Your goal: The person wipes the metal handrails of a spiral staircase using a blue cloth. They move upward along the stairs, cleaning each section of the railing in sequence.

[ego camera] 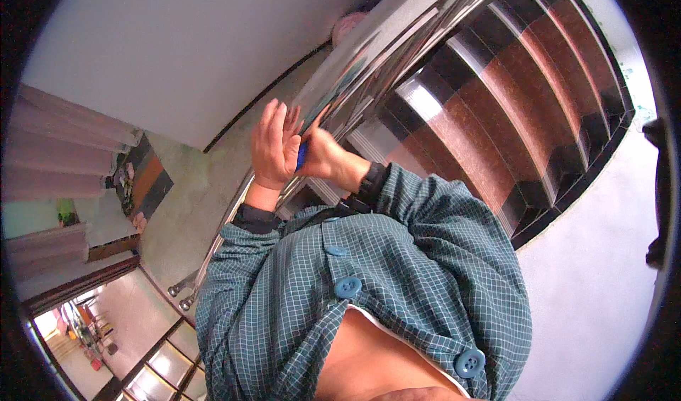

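Observation:
Both my hands are at the broad polished metal handrail (340, 84) of a staircase. My left hand (273, 145) is raised along the rail's left side, its fingers stretched out and its thumb towards the rail. A reflection of the fingers shows in the metal. Opposite it, my right hand (325, 153) rests against the rail from the stair side, with most of its fingers hidden. A small piece of something blue (301, 156) shows between the two hands, against the right palm. What it is, and how firmly it is held, cannot be told.
Brown and black stone stairs (495, 119) lie to the right below the railing. A pale wall (159, 44) with a dark skirting is at the upper left. Pinkish curtains (58, 145), a striped mat (149, 175) and a doorway (85, 289) are on the left.

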Available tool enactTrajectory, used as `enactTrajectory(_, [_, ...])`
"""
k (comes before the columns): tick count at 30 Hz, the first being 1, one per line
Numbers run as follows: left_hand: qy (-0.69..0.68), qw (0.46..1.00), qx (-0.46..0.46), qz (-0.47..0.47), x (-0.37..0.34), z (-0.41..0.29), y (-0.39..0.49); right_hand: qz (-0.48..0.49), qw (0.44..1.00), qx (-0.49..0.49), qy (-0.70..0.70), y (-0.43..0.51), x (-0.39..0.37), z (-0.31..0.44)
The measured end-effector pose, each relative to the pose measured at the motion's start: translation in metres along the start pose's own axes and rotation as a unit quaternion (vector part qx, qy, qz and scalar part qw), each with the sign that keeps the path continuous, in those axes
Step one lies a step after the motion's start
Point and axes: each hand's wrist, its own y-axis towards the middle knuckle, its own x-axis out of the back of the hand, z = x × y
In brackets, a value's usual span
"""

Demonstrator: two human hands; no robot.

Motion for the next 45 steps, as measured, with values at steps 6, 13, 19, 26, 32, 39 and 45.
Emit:
enactTrajectory(6, [0.001,1.0,0.001,0.009,-0.003,-0.003,-0.001,-0.001,0.95,0.311,-0.002,-0.062,-0.008,0.138])
enactTrajectory(13, [-0.004,1.0,0.006,0.024,-0.002,-0.008,-0.001,-0.105,0.592,0.718,-0.351,-0.099,-0.039,0.292])
enactTrajectory(19, [0.011,0.999,0.009,0.034,-0.001,-0.008,-0.002,-0.294,0.445,0.733,-0.423,-0.091,-0.045,0.269])
enactTrajectory(26, [-0.017,0.999,0.025,0.031,-0.004,-0.011,-0.002,-0.144,0.786,0.46,-0.386,-0.068,0.007,0.085])
enactTrajectory(32, [-0.061,0.997,0.036,0.015,-0.005,-0.007,-0.003,0.074,0.942,0.3,-0.128,-0.121,0.01,0.07])
enactTrajectory(39, [-0.036,0.999,0.025,0.001,-0.007,-0.013,0.002,0.16,0.951,0.257,-0.063,-0.142,-0.001,0.063])
enactTrajectory(45, [-0.077,0.993,-0.009,-0.086,0.017,-0.043,0.017,0.171,0.937,0.287,-0.101,-0.142,-0.015,0.061])
